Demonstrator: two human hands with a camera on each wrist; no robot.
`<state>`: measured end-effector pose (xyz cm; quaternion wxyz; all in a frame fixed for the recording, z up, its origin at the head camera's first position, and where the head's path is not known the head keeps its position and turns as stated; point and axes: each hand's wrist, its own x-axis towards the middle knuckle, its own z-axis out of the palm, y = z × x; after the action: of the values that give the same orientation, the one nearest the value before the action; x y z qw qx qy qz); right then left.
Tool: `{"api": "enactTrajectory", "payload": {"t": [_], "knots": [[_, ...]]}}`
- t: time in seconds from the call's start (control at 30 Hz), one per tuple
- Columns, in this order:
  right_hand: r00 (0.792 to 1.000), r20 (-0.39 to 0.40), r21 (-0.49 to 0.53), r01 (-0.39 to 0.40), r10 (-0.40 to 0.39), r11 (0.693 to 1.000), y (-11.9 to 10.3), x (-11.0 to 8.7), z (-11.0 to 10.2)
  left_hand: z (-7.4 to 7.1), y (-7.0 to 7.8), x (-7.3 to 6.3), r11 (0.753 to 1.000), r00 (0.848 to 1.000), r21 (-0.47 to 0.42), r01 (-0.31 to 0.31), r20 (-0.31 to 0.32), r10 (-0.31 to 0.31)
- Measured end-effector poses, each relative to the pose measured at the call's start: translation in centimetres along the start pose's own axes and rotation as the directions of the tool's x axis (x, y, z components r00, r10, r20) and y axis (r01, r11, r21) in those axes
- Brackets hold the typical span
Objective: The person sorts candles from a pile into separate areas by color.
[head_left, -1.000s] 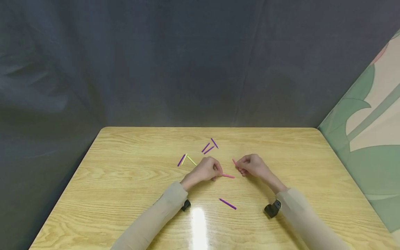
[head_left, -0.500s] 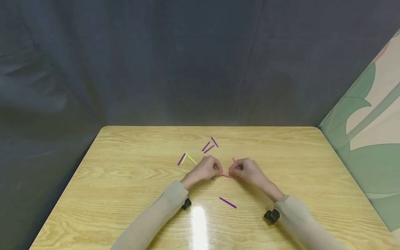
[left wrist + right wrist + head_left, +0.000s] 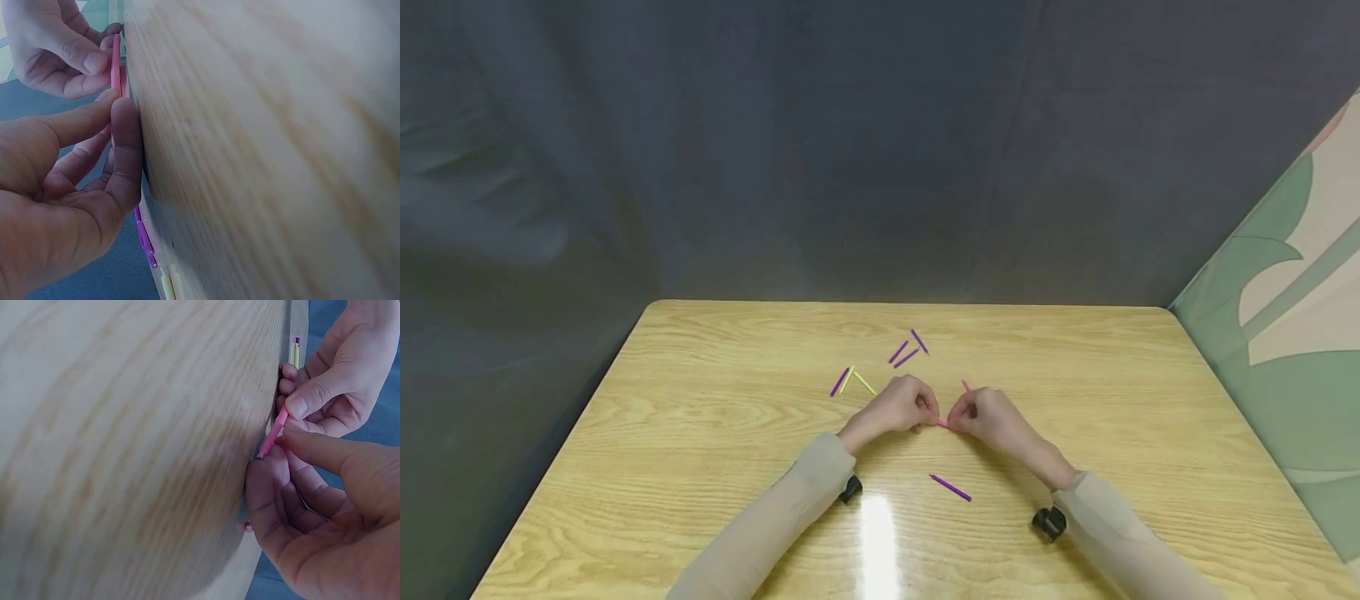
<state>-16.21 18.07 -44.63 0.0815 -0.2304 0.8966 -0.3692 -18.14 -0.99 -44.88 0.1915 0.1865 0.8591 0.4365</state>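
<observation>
A slim pink stick (image 3: 943, 424) spans the small gap between the two hands, low over the wooden table. My left hand (image 3: 901, 405) pinches one end between thumb and forefinger. At the other end, the thumb and forefinger of my right hand (image 3: 988, 413) pinch it too. In the right wrist view the pink stick (image 3: 273, 432) slants between both sets of fingertips, its narrow tip by the right forefinger. A second pink stick (image 3: 966, 385) lies just beyond the right hand, partly hidden by it.
A purple stick (image 3: 950, 487) lies nearer the front of the wooden table (image 3: 662, 433). Beyond the left hand are yellow sticks (image 3: 865, 382) beside another purple stick (image 3: 839, 382). Further back lie several purple sticks (image 3: 906, 358). A dark curtain (image 3: 880, 150) hangs behind the table.
My right hand has moved left and slightly toward me, from the second pink stick to the free end of the one in my left hand. The left hand has stayed nearly still.
</observation>
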Motion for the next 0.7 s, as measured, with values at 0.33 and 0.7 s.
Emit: {"api": "enactTrajectory", "payload": {"t": [0.33, 0.7], "knots": [[0.998, 0.013, -0.054, 0.066, -0.066, 0.996, -0.47, -0.03, 0.14, 0.05, 0.00, -0.01, 1.000, 1.000, -0.011, 0.007, -0.001, -0.007], [0.997, 0.017, -0.105, 0.075, -0.074, 0.992, -0.57, 0.09, 0.44, 0.01, -0.14, -0.16, 1.000, 1.000, -0.011, -0.014, -0.004, 0.014]]}}
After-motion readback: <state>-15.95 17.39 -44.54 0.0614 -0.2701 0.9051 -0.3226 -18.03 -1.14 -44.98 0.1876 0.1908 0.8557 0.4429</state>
